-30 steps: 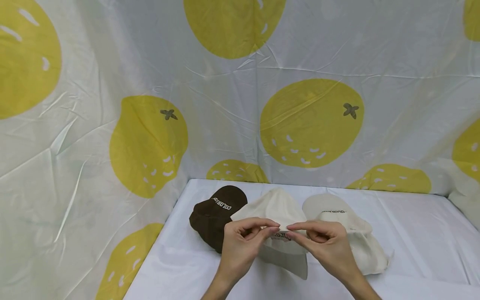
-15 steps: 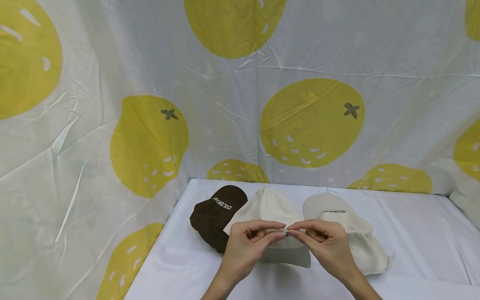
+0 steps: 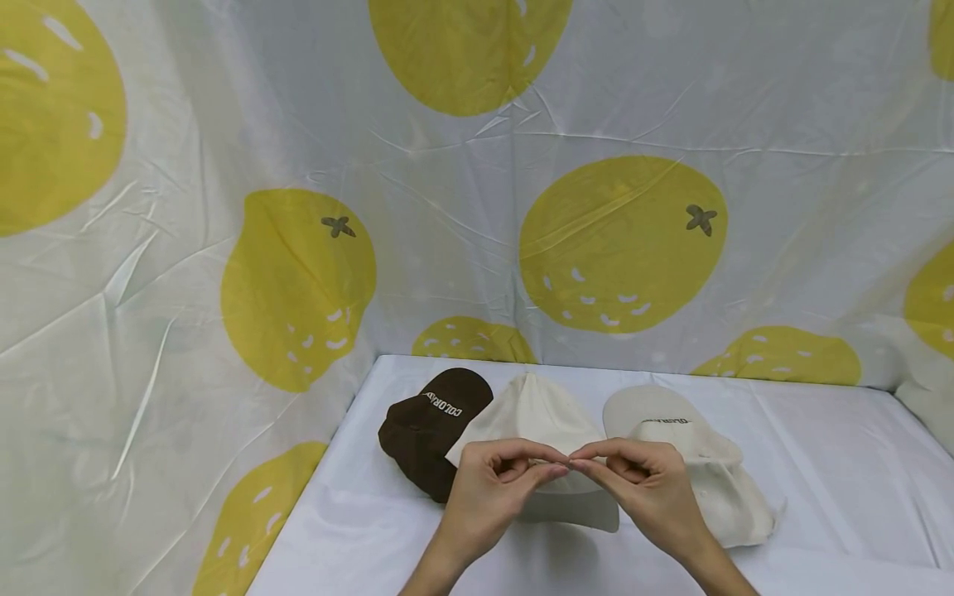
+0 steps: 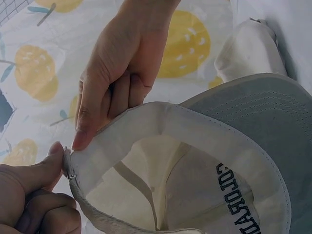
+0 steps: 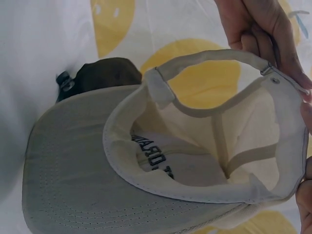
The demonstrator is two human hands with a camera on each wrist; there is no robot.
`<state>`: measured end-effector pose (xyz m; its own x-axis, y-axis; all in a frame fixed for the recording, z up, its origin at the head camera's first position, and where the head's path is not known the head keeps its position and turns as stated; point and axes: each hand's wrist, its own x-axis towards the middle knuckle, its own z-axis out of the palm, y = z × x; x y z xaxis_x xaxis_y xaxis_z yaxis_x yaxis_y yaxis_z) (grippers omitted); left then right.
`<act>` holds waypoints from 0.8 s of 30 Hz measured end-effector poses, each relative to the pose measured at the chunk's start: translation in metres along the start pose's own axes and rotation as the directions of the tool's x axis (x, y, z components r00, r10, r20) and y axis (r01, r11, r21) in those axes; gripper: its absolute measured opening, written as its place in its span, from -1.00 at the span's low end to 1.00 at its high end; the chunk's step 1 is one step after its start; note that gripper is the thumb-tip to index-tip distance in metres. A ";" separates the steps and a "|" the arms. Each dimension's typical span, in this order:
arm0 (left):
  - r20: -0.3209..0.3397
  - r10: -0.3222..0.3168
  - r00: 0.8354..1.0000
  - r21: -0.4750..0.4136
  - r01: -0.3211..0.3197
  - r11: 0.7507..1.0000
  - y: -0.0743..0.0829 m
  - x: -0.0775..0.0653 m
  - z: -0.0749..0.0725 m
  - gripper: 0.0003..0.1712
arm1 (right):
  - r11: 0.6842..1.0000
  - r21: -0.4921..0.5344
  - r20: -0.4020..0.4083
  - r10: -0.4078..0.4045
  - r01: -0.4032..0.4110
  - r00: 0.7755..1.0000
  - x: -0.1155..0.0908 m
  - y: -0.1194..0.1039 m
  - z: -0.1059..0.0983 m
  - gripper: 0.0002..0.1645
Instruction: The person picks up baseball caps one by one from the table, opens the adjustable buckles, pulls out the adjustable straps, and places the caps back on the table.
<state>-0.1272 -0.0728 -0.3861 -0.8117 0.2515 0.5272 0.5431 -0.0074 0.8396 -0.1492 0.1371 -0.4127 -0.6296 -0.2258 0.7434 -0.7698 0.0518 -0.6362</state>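
Note:
In the head view, a cream cap (image 3: 532,410) with a grey brim (image 3: 570,509) is held up over the table, the brim on the side toward me. My left hand (image 3: 488,488) pinches the cap's edge between thumb and index finger. Close beside it, my right hand (image 3: 644,480) pinches that edge the same way, and the two hands' fingertips almost meet. Both wrist views look into the cap's hollow, where dark lettering (image 4: 236,200) shows. The right wrist view also shows the back strap (image 5: 214,56) with its metal buckle (image 5: 267,69).
A dark brown cap (image 3: 417,439) with white lettering lies left of the held cap. On the right lies another cream cap (image 3: 738,497) with a pale grey brim. A white cloth covers the table (image 3: 835,463); lemon-print fabric (image 3: 440,232) hangs behind and at the left.
The held cap has tilted, its crown shifting left and its brim rising; its lettering has gone from the head view. My left hand has moved slightly right, bringing the fingertips closer together.

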 end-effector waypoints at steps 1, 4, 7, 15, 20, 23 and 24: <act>0.003 0.004 1.000 0.005 -0.004 1.000 0.000 0.000 0.000 -0.88 | 1.000 -0.001 0.000 0.000 0.000 1.000 0.000 0.000 0.000 -0.54; 0.013 0.010 1.000 0.019 -0.011 1.000 0.000 0.000 -0.002 -0.88 | 1.000 0.006 -0.001 -0.007 0.007 1.000 0.000 0.002 0.000 -0.53; 0.013 0.002 1.000 0.039 -0.002 0.999 0.000 0.000 -0.002 -0.90 | 1.000 0.015 -0.003 -0.023 0.023 1.000 -0.001 0.003 0.000 -0.52; 0.000 0.063 0.998 0.076 -0.063 0.995 0.000 0.000 -0.002 -0.97 | 0.999 0.001 -0.007 -0.039 0.039 0.999 -0.001 0.007 0.001 -0.52; 0.003 0.098 0.995 0.082 -0.098 0.992 0.000 0.000 -0.003 -0.96 | 0.994 0.020 -0.003 -0.108 0.108 0.994 -0.001 0.013 0.000 -0.51; 0.009 0.115 0.993 0.075 -0.116 0.990 0.000 0.001 -0.004 -0.96 | 0.993 0.019 0.000 -0.119 0.119 0.993 -0.001 0.015 0.000 -0.51; 0.011 0.119 0.993 0.074 -0.120 0.990 0.000 0.001 -0.004 -0.95 | 0.993 0.017 -0.001 -0.119 0.119 0.993 -0.001 0.015 0.000 -0.51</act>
<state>-0.1288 -0.0767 -0.3854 -0.7387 0.2591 0.6222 0.6508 0.0341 0.7585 -0.1599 0.1384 -0.4231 -0.5335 -0.2295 0.8141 -0.8374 0.0079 -0.5465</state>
